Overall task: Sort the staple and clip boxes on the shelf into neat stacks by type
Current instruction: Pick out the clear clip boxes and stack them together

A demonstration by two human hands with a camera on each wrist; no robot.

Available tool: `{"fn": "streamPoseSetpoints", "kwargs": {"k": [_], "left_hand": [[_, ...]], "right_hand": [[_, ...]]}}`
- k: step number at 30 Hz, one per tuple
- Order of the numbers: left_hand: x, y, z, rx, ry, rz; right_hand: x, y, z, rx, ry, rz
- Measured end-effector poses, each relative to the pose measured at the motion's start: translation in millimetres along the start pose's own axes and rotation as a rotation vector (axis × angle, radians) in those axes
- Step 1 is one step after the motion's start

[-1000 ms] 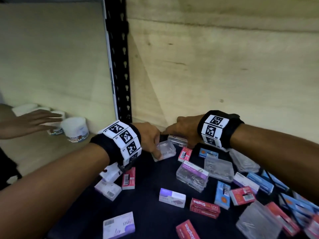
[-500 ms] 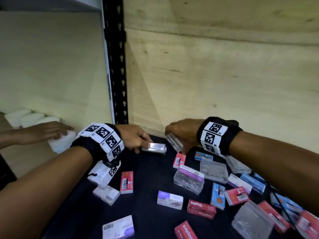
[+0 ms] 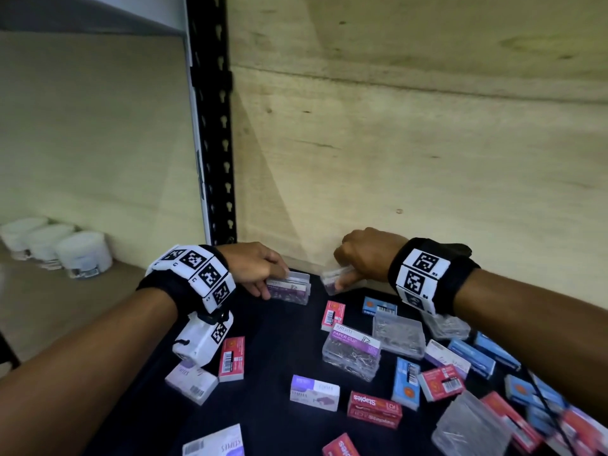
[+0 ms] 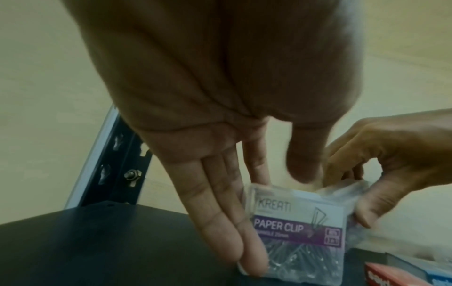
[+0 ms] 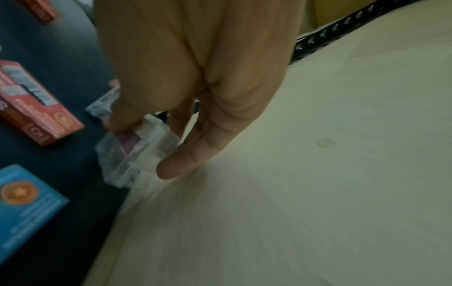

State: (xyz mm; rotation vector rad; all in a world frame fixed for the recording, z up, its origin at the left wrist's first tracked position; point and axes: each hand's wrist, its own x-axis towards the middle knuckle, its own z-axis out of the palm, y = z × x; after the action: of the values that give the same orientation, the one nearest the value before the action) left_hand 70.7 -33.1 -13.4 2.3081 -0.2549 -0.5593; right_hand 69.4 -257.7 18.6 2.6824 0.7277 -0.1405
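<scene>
Left hand (image 3: 253,269) fingers straight, pressing clear plastic purple-labelled paper clip box (image 3: 289,287) at back-left of dark shelf (image 3: 273,350); right hand (image 3: 365,258) pinching second clear clip box (image 3: 335,278) beside it; boxes light, rigid, slick: hold by short edges

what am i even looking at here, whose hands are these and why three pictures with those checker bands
No machine here: a person sorts small boxes with bare hands. The patterned bands are wrist straps that carry cameras. The wide picture comes from a camera on the person's head; the other two look along each hand from the wrists. On the dark shelf lie scattered red, blue and purple-white staple boxes and clear paper clip boxes. The left hand rests straight fingers against a clear clip box labelled "PAPER CLIP", near the back corner. The right hand pinches a second clear box beside it, by the wooden back wall. White tubs stand on the next shelf, left.
</scene>
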Motion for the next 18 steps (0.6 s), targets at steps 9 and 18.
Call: {"fn": "streamPoseSetpoints", "kwargs": {"k": [9,18], "left_hand": [[8.0,-5.6,-5.0,0.142,0.007,0.054],[26.0,-13.1,-26.4,0.312,0.12,0.038]], "right_hand": [[3.6,1.7,10.1,0.166,0.065,0.104],[22.1,-5.1,15.8,0.233,0.071,0.116]]}}
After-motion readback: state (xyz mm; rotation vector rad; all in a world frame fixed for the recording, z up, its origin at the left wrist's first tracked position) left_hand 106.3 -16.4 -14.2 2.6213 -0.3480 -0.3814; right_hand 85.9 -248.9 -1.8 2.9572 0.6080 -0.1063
